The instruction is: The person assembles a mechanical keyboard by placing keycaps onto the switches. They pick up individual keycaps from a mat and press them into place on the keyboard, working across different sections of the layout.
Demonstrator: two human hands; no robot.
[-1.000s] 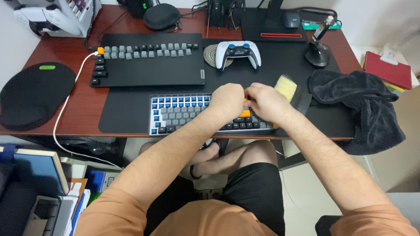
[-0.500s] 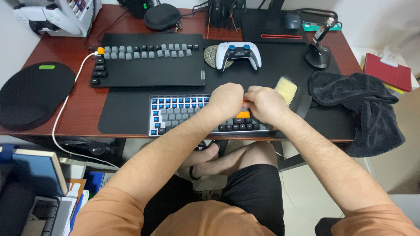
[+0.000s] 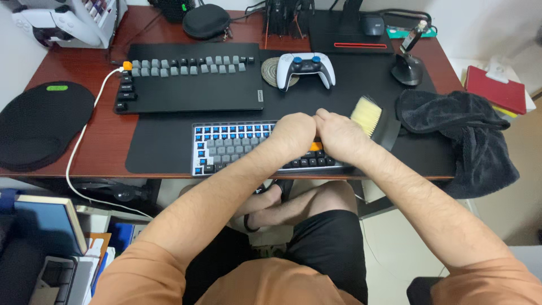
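A compact keyboard (image 3: 226, 148) lies at the front edge of the black desk mat (image 3: 164, 144). Its left part shows bare blue switches and several grey keycaps. My left hand (image 3: 292, 134) and my right hand (image 3: 339, 135) are pressed together over its right half, fingers curled in. Whatever sits between the fingers is hidden. An orange keycap (image 3: 315, 147) shows on the keyboard just below my knuckles, with a row of black keys under it. A brush with pale bristles (image 3: 367, 116) lies right beside my right hand.
Rows of loose grey keycaps (image 3: 186, 65) lie on a closed black laptop (image 3: 192, 90) behind the keyboard. A white game controller (image 3: 305, 65) sits on a coaster, a black towel (image 3: 457, 130) hangs at the right, and a black pad (image 3: 42, 121) and white cable (image 3: 84, 135) are at the left.
My two hands have closed up against each other over the keyboard. A small orange spot seen between the fingertips earlier is now covered.
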